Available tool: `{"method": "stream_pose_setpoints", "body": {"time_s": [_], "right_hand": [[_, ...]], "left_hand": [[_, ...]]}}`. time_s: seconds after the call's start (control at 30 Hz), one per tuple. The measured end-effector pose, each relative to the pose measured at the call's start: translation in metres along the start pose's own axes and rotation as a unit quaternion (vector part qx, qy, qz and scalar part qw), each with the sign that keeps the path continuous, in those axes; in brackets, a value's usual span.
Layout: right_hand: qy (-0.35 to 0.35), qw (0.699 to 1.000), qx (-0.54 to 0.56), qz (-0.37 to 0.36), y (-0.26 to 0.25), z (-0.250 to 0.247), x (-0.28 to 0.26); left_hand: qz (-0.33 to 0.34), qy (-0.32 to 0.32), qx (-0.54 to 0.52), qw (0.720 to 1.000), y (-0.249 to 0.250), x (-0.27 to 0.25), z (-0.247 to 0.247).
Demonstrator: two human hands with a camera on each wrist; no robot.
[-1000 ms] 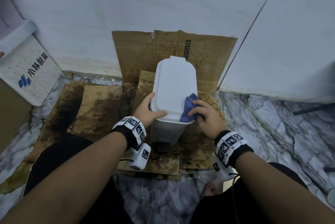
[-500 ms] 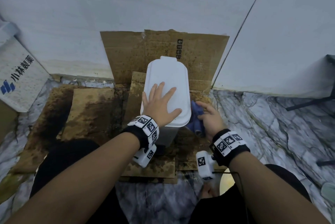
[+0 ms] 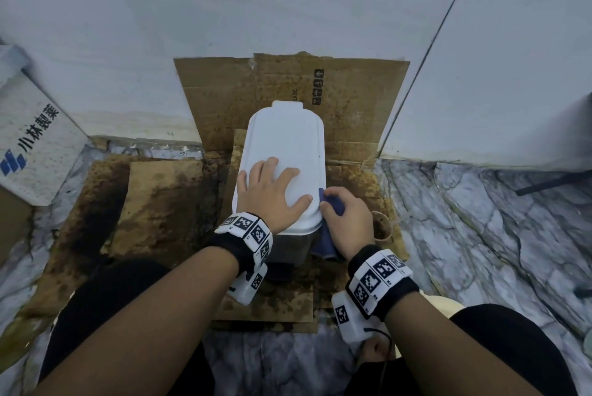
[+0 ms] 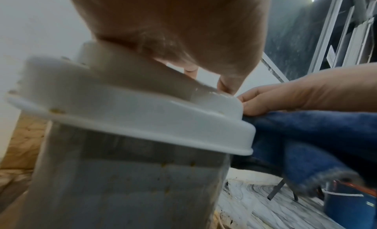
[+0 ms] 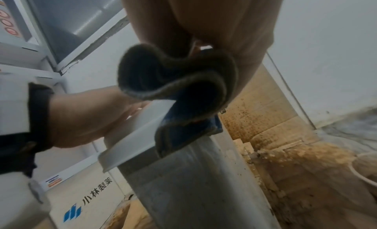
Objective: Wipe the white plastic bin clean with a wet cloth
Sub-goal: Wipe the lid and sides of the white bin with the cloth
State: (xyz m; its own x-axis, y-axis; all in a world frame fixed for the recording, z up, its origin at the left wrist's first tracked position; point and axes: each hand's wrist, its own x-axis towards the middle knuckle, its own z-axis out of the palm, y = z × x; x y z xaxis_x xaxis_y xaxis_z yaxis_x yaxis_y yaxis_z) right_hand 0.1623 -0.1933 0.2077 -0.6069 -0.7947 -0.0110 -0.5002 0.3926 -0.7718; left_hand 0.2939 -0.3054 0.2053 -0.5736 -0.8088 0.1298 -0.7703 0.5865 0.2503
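Bin (image 3: 285,146), white with a closed lid, stands upright on stained cardboard (image 3: 160,190) on a marble floor (image 3: 480,219), in a corner between pale walls. Left hand (image 3: 272,195) lies flat on the lid's near end, fingers spread toward 12 o'clock. Right hand (image 3: 347,219), at 3 o'clock of the left, grips a folded blue cloth (image 3: 326,242) against the lid's right edge; the cloth hangs down the bin's side. White box (image 3: 35,146) with blue print sits at 9 o'clock.
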Motion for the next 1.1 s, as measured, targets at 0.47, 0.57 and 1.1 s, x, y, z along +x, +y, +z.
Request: {"method": "stream_pose_setpoints", "body": {"time_s": [0.47, 0.57, 1.1], "right_hand": [[-0.034, 0.989, -0.134, -0.056, -0.048, 0.017, 0.061], [-0.043, 0.984, -0.164, -0.063, -0.058, 0.021, 0.082], [-0.077, 0.938, -0.316, -0.12, -0.112, 0.057, 0.186]], "left_hand": [[-0.036, -0.011, -0.042, 0.998, -0.04, -0.001, -0.002], [-0.037, -0.018, -0.057, 0.998, -0.047, -0.002, -0.004], [-0.056, -0.038, -0.141, 0.988, -0.092, -0.005, -0.011]]}}
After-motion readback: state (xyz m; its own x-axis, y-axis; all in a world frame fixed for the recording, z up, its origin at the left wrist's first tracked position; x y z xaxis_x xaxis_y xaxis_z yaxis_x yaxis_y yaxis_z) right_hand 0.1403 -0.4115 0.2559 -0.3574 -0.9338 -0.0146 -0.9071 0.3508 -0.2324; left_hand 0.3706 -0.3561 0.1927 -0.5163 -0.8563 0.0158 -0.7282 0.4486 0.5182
